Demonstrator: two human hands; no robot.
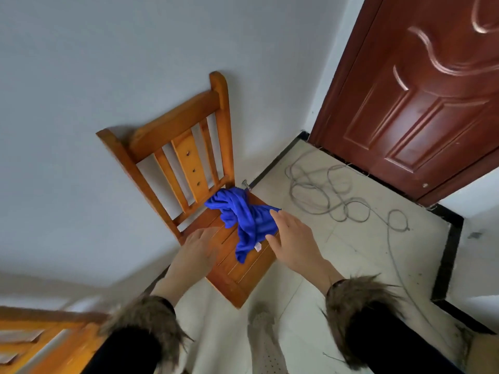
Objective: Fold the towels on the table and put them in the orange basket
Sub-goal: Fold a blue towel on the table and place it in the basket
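Here a crumpled blue towel (pixel 244 220) lies on the wooden chair (pixel 189 168) seat. Both hands, left hand (pixel 195 252) and right hand (pixel 293 238), reach toward it with fingers extended, gripping nothing.

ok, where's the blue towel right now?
Head view, centre: the towel lies crumpled on the chair seat by the wall, between both open hands, with the right hand at its edge.
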